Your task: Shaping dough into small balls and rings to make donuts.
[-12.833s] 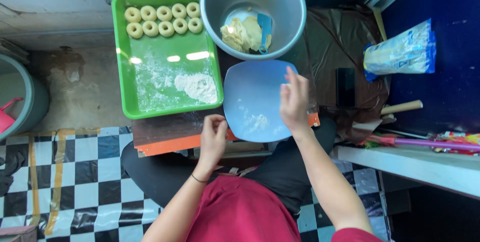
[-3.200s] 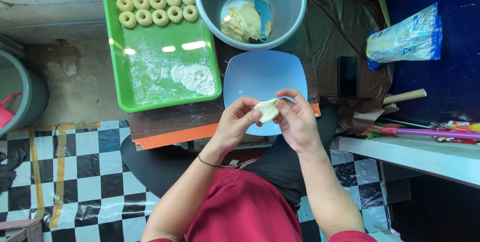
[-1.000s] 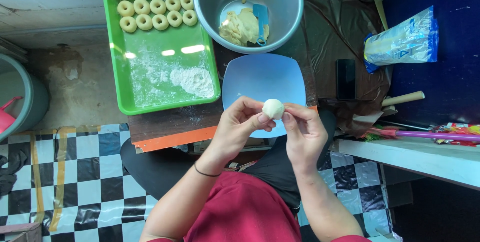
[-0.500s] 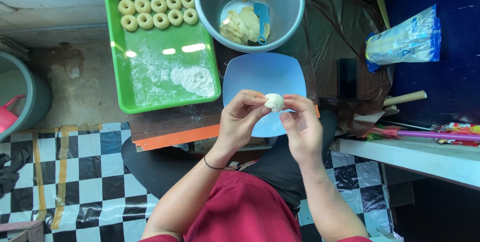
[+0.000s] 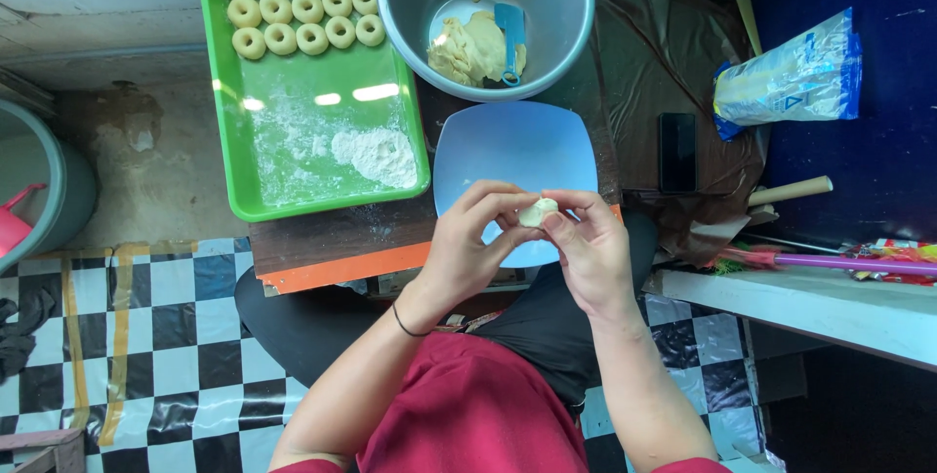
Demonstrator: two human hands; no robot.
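Note:
Both my hands meet over the near edge of a blue square plate [image 5: 517, 146]. My left hand [image 5: 470, 248] and my right hand [image 5: 589, 248] pinch a small pale dough ball [image 5: 536, 211] between their fingertips. Beyond the plate stands a grey bucket [image 5: 556, 34] with a lump of yellow dough [image 5: 468, 48] and a blue scraper [image 5: 510, 39] inside. To the left lies a green tray [image 5: 293, 190] holding several dough rings [image 5: 305, 22] at its far end and a heap of flour [image 5: 376, 154] near the middle.
A low board with an orange edge [image 5: 342, 263] carries the tray and plate. A black phone [image 5: 677, 151], a plastic bag of flour [image 5: 791, 73] and a rolling pin handle [image 5: 789, 190] lie to the right. A white shelf [image 5: 810, 302] juts in at right. Checkered floor lies below.
The hands went from reaching over the plate to holding a dough piece, rolled it round, and now press it between the fingertips slightly lower over the plate's near edge.

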